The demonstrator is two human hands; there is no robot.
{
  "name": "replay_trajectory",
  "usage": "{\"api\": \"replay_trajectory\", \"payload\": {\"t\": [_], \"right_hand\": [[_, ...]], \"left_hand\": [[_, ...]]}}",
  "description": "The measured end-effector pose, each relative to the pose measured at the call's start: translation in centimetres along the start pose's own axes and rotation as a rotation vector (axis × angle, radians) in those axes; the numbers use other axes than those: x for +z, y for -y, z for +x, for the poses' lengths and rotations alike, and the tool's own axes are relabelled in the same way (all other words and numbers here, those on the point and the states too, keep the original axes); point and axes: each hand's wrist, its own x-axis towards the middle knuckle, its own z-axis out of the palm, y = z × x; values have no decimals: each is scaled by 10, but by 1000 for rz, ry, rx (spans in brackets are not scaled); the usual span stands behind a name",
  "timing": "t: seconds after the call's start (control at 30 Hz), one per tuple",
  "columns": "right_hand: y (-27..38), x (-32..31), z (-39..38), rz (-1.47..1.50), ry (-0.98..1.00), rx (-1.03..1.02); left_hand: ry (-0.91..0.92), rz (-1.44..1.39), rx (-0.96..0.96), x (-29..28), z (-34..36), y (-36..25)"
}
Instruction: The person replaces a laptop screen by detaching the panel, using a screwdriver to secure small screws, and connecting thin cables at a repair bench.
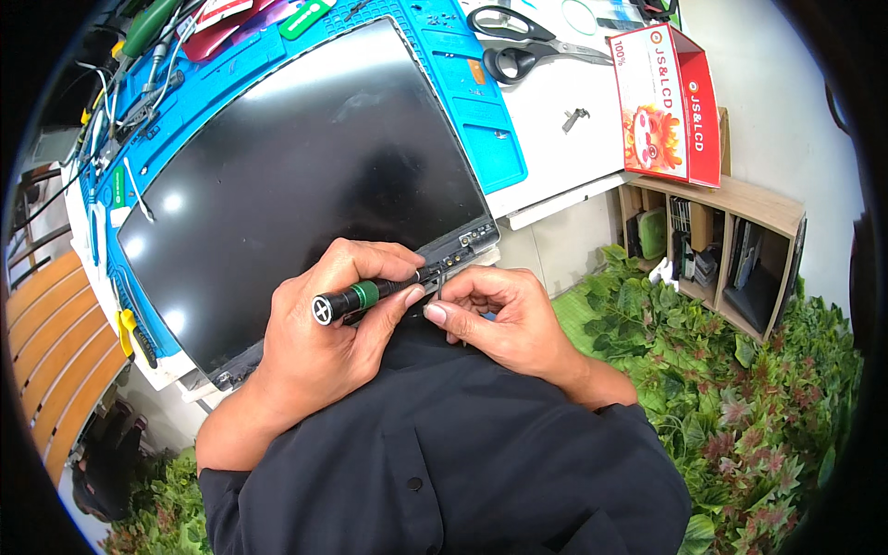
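Note:
My left hand (319, 319) is closed around a screwdriver (364, 295) with a black and green handle. Its cross-marked cap faces up toward me, and the tool leans over the near edge of a laptop screen (305, 185). Along that edge runs a dark strip (476, 239) with small brass-coloured screw points. My right hand (518, 319) is closed beside the strip, thumb and fingers together at a small, thin dark piece (439, 289). My fingers hide most of that piece, and I cannot tell whether it is attached to the screen. The screwdriver's tip is hard to make out between my hands.
Under the screen lies a blue work mat (495, 139). Black scissors (527, 51), a small black part (575, 119) and a red and white box (666, 106) are on the white table. Tools and cables crowd the left. Leafy plants (721, 416) and a wooden shelf (721, 199) stand at right.

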Motion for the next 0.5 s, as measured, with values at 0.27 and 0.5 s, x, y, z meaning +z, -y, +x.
{"api": "replay_trajectory", "payload": {"t": [0.27, 0.5], "right_hand": [[-11, -3, 2, 23, 16, -52], [-11, -6, 1, 72, 43, -65]], "left_hand": [[57, 124, 25, 2, 10, -11], [118, 91, -11, -6, 11, -15]]}}
